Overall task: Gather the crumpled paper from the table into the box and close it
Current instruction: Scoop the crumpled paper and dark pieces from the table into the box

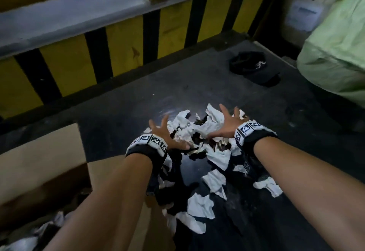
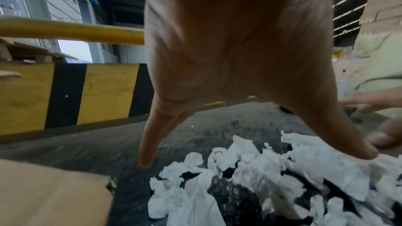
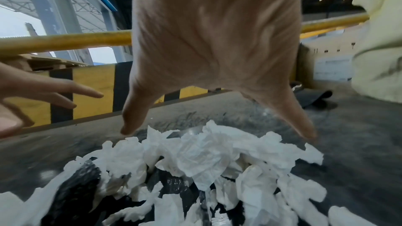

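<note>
The scene is being viewed from the head camera, angled forward and down over both forearms onto the dark scuffed table top (image 1: pixel 246 96). Each wrist camera is being held close behind its own palm, low and facing ahead. The heap of white crumpled paper (image 1: pixel 197 130) (image 2: pixel 250 169) (image 3: pixel 206 152) and the yellow-and-black striped barrier (image 1: pixel 126 47) (image 2: pixel 104 90) (image 3: pixel 91 92) are being shared by all three views.
</note>
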`<state>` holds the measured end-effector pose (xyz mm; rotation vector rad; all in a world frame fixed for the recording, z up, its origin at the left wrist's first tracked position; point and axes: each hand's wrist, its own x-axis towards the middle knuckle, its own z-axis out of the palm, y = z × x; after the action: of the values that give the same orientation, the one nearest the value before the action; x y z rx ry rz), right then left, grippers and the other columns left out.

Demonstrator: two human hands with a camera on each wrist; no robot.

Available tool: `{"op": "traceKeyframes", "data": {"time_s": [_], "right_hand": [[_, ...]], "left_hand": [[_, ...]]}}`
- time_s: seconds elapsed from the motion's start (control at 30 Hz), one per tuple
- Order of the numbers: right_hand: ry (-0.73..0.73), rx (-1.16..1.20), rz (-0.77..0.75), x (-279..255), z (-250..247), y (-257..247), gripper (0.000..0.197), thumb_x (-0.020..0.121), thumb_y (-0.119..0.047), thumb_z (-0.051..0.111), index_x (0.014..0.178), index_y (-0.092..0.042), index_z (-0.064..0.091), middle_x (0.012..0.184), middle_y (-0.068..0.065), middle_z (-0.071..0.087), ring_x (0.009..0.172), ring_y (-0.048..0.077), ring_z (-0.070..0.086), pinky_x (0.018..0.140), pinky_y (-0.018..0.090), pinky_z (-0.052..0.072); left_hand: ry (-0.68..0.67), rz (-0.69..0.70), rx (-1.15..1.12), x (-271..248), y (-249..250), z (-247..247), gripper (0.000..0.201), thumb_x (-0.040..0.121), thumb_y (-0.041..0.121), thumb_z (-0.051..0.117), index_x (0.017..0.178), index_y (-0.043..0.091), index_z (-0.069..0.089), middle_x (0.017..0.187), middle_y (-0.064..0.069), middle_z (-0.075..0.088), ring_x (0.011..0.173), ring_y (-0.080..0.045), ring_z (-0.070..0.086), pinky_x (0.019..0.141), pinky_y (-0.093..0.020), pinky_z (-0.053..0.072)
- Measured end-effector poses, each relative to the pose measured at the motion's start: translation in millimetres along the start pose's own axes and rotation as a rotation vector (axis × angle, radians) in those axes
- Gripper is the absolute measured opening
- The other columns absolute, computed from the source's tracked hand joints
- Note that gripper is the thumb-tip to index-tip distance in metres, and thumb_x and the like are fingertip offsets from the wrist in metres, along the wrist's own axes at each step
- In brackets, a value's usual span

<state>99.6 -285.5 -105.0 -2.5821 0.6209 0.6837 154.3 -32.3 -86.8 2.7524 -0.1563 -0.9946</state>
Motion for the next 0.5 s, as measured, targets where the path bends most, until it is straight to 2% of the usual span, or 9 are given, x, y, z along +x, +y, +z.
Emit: {"op": "traceKeyframes", "data": {"time_s": [0.03,0.1,0.13,0.2,0.3,0.33,0.4,0.5], "right_hand": [[-0.014,0.032,0.005,16.3,5.7,-0.5,0.146,0.040,-0.087,0.072,0.149,-0.051,-0.018,0.160,0.013,-0.029,0.146,0.054,-0.002,0.116,0.065,0.009],[-0.034,0.061,0.008,47.0,18.6,-2.9,0.148,0.033,-0.089,0.070,0.145,-0.056,-0.020,0.158,0.013,-0.034,0.145,0.056,-0.008,0.115,0.069,0.008],[-0.046,0.066,0.008,61.2,25.8,-3.5,0.147,0.032,-0.090,0.069,0.144,-0.058,-0.021,0.158,0.013,-0.035,0.144,0.057,-0.011,0.114,0.071,0.007],[-0.087,0.071,0.011,82.8,38.2,-4.0,0.142,0.039,-0.090,0.069,0.145,-0.057,-0.020,0.158,0.014,-0.035,0.144,0.056,-0.013,0.115,0.071,0.004],[-0.102,0.045,-0.011,99.3,52.1,-3.9,0.131,0.049,-0.089,0.065,0.149,-0.054,-0.010,0.162,0.014,-0.022,0.147,0.050,-0.010,0.117,0.066,0.003],[-0.089,0.040,-0.025,102.6,57.3,-3.5,0.126,0.052,-0.087,0.066,0.151,-0.053,-0.004,0.164,0.012,-0.016,0.148,0.049,-0.009,0.118,0.064,0.006],[-0.049,0.028,-0.048,103.2,67.3,-2.4,0.117,0.054,-0.083,0.069,0.149,-0.055,0.007,0.163,0.005,-0.004,0.146,0.048,-0.001,0.113,0.066,0.020],[0.053,-0.044,-0.079,99.0,77.4,2.6,0.100,0.058,-0.080,0.068,0.144,-0.054,0.024,0.155,0.004,0.012,0.137,0.043,0.018,0.102,0.062,0.038]], "left_hand": [[-0.017,-0.027,0.016,12.9,-0.8,4.6,0.149,0.042,0.079,0.080,0.151,0.048,-0.017,0.158,-0.017,-0.033,0.147,-0.051,0.016,0.114,-0.061,0.029],[-0.033,-0.068,0.038,37.4,-1.0,16.7,0.155,0.031,0.087,0.074,0.148,0.051,-0.020,0.157,-0.017,-0.036,0.147,-0.053,0.011,0.114,-0.065,0.025],[-0.039,-0.082,0.038,48.3,-0.5,24.2,0.153,0.033,0.087,0.074,0.148,0.051,-0.021,0.156,-0.017,-0.037,0.148,-0.051,0.008,0.115,-0.065,0.022],[-0.026,-0.082,0.032,67.3,0.9,40.3,0.147,0.042,0.085,0.074,0.148,0.052,-0.021,0.157,-0.016,-0.036,0.149,-0.048,0.002,0.116,-0.065,0.020],[0.040,-0.033,-0.025,89.4,6.3,61.8,0.137,0.049,0.080,0.077,0.150,0.054,-0.012,0.160,-0.016,-0.029,0.148,-0.052,0.003,0.116,-0.066,0.020],[0.065,-0.013,-0.038,95.9,8.8,67.5,0.134,0.050,0.077,0.078,0.150,0.054,-0.008,0.161,-0.016,-0.026,0.147,-0.053,0.008,0.115,-0.064,0.023],[0.112,0.033,-0.042,104.7,15.7,77.6,0.127,0.057,0.068,0.083,0.152,0.052,0.000,0.163,-0.016,-0.018,0.146,-0.051,0.016,0.114,-0.060,0.029],[0.163,0.114,-0.052,110.6,26.7,90.7,0.109,0.070,0.044,0.085,0.153,0.047,0.014,0.162,-0.016,0.001,0.145,-0.047,0.016,0.115,-0.056,0.028]]}}
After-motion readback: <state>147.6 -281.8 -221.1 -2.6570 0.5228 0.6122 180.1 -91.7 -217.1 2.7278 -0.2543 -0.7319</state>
